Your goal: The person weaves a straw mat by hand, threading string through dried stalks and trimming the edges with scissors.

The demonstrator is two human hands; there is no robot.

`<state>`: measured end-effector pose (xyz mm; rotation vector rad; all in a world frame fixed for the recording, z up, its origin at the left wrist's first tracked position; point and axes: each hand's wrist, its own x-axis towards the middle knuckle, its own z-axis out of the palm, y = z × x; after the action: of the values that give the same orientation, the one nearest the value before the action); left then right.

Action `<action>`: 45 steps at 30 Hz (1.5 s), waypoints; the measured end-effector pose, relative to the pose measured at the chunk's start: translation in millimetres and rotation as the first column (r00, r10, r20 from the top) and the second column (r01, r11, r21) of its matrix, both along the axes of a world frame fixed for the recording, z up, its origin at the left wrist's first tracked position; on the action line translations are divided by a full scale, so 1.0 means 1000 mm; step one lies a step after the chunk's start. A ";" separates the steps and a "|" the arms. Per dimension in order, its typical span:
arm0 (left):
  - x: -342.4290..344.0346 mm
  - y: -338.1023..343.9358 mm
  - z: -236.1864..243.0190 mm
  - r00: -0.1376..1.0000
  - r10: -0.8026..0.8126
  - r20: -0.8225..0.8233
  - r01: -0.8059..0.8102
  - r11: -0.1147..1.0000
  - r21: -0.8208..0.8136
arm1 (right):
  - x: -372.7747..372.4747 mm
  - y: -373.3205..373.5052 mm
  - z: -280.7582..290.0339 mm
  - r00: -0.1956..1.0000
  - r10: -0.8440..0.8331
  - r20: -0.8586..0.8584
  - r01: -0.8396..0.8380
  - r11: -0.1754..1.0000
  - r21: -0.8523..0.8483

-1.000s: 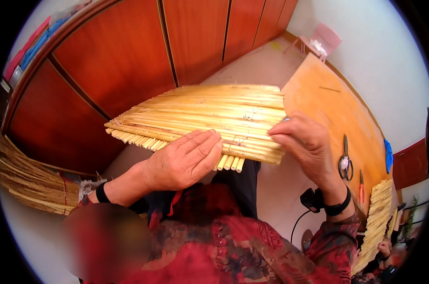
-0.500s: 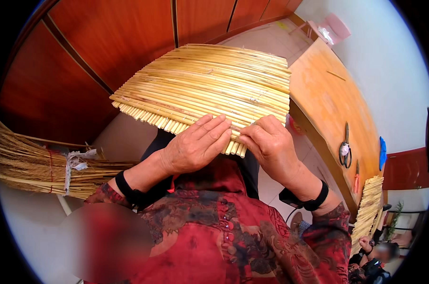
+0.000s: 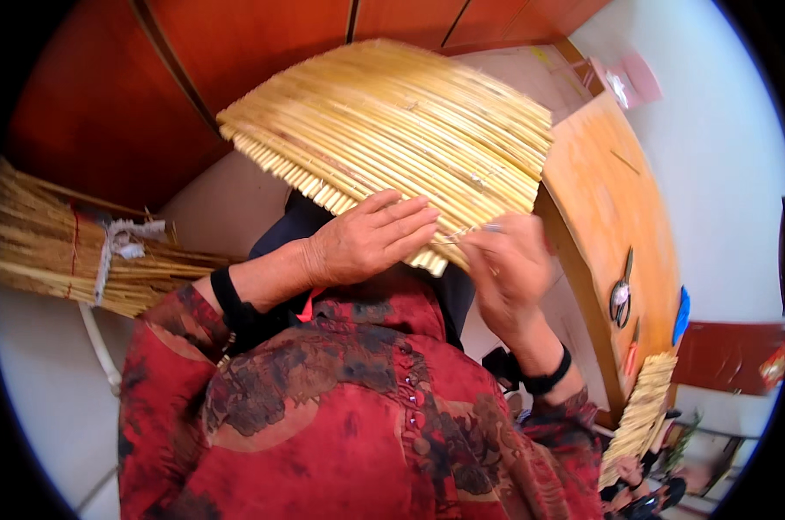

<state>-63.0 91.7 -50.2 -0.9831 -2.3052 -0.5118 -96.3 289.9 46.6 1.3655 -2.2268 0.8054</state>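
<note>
A stiff mat of pale yellow straight stalks (image 3: pixel 384 104) slants across the upper middle, above my lap. My left hand (image 3: pixel 371 232) lies open on its near edge, fingers stretched out over the stalks. Just to its right, my right hand (image 3: pixel 505 269), blurred, has its fingers bent together at that same edge, by a thin pale strand (image 3: pixel 449 237). Whether those fingertips grip the strand or something else I cannot make out.
A tied straw bundle (image 3: pixel 37 234) lies at left, beneath wooden cabinets (image 3: pixel 254 43). On the right, a wooden table (image 3: pixel 583 165) bears black scissors (image 3: pixel 619 299), a red-handled tool (image 3: pixel 632 348) and a blue item (image 3: pixel 682 314). Beyond are a pink chair (image 3: pixel 637 80) and a co-worker's hand (image 3: pixel 628 471).
The mat has moved up in the view and tilted, its right end lower. My right hand has come down and left from the mat's right end to beside my left hand, which has shifted up.
</note>
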 end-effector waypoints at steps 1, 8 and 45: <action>0.000 -0.003 -0.006 1.000 -0.017 0.014 0.018 1.000 -0.023 | 0.000 0.002 0.007 0.998 0.005 -0.062 -0.009 0.998 -0.062; -0.014 -0.002 0.014 1.000 -0.023 0.002 0.023 1.000 -0.019 | -0.011 0.012 -0.005 0.480 0.428 0.766 0.276 0.755 -0.595; 0.010 -0.021 -0.011 0.961 -0.071 0.268 0.085 0.996 -0.040 | -0.125 0.054 -0.102 0.368 0.539 0.757 0.625 0.459 -0.631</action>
<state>-52.6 70.9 -61.5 -1.0904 -2.5354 -0.6557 -221.4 344.3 -55.4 0.0698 -1.6072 2.8224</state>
